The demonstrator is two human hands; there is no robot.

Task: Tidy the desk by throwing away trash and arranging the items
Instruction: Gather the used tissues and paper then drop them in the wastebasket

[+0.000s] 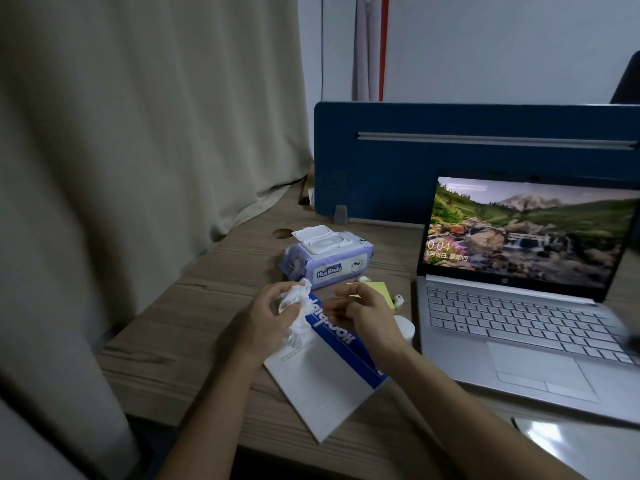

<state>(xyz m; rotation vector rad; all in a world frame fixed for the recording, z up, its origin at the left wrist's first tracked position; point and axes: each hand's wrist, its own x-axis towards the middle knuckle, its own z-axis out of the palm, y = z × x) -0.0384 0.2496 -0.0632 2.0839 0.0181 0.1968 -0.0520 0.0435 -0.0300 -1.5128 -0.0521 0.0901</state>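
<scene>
The tidying looked barely begun. The left hand (273, 311) gripped a crumpled tissue (298, 303), not yet thrown away, just left of the blue-and-white booklet (329, 372). The right hand (360, 310) hovered over the booklet, fingers loosely curled; whether it pinched anything I could not tell. The booklet lay skewed on the desk (207, 306), long axis pointing toward the wet-wipes pack (327, 258) behind it, whose lid stood open.

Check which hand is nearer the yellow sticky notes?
Right. The right hand hovers just in front of the sticky notes, partly covering them; the left hand grips a crumpled tissue farther left.
</scene>
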